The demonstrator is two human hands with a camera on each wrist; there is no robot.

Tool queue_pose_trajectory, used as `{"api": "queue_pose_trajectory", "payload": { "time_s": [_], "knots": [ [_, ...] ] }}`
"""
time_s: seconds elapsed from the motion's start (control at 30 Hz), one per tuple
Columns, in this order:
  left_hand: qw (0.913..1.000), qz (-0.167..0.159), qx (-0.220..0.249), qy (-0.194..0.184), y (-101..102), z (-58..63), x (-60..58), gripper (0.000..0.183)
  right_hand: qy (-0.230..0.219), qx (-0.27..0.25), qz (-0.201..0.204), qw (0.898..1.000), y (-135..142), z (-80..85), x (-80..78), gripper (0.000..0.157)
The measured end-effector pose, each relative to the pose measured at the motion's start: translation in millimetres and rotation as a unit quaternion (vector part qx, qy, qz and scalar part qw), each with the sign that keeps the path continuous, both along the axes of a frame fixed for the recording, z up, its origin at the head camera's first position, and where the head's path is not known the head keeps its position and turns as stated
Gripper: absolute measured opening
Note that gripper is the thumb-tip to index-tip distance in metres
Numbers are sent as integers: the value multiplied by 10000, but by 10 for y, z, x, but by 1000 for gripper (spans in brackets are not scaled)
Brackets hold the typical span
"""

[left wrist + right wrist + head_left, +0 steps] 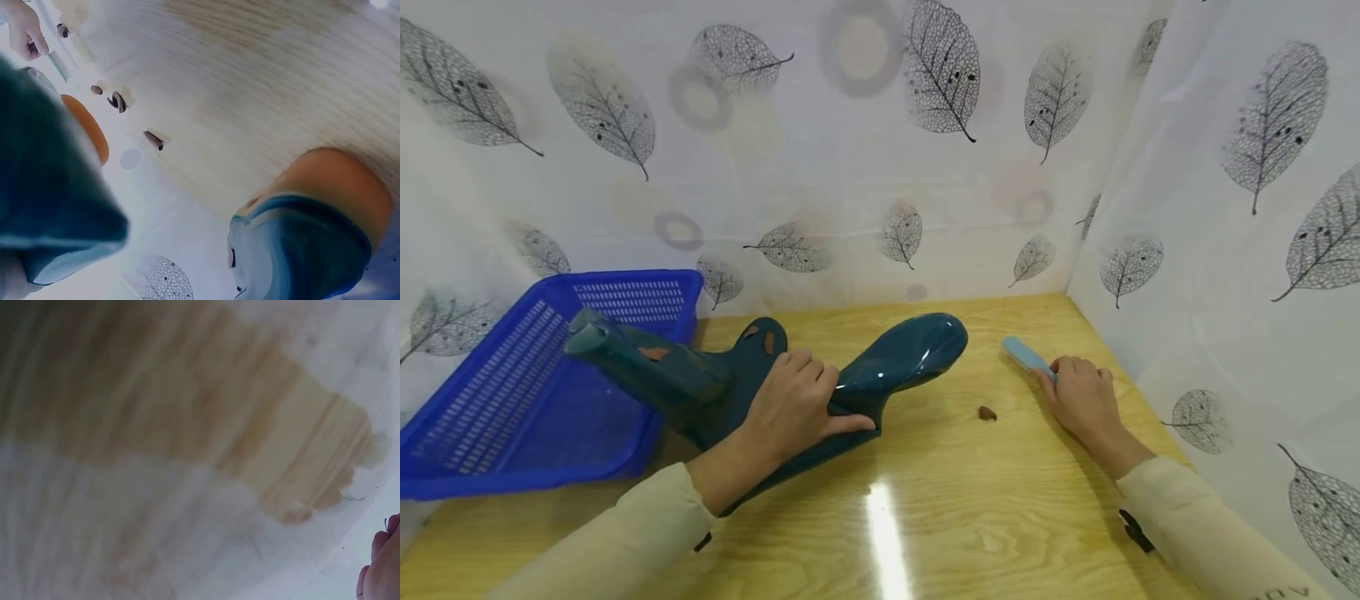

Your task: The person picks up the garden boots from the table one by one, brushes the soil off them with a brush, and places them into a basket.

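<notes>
A pair of glossy dark teal rubber boots lies across the left middle of the table. My left hand [793,408] grips the nearer boot [902,354], its rounded toe pointing right. The other boot [692,375] lies behind and left of the hand, with brown patches on it. In the left wrist view an orange sole [337,187] shows beneath one boot. On the right, my right hand [1084,398] holds a light blue brush [1028,357] by one end, low over the table. The right wrist view shows only some fingers [381,562] at its edge, and the brush is out of sight there.
A blue plastic basket [557,479] stands at the left, close to the farther boot. A small brown clump [987,413] lies between boots and brush. Several brown bits [154,140] dot the wooden table [1000,517]. Leaf-printed white sheeting [850,175] rises behind and at the right.
</notes>
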State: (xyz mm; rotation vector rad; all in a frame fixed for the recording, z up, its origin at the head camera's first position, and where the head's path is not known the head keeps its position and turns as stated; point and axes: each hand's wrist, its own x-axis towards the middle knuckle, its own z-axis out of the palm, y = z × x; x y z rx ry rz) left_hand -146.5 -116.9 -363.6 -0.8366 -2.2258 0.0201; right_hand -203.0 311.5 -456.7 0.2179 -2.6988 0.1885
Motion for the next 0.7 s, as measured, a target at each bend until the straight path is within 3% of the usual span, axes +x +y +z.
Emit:
{"api": "queue_pose_trajectory", "payload": {
  "time_s": [0.27, 0.5, 0.7],
  "knots": [
    [9986, 61, 496, -158, -35, 187, -6, 73, -106, 39, -58, 9999, -2, 7, 9, 36],
    [9955, 311, 869, -235, -120, 474, -19, 74, -73, 59, -71, 9999, 5, -5, 0, 37],
    [9921, 514, 1144, -47, -237, 771, -5, 75, -71, 51, -72, 9999, 15, -8, -2, 36]
  ]
}}
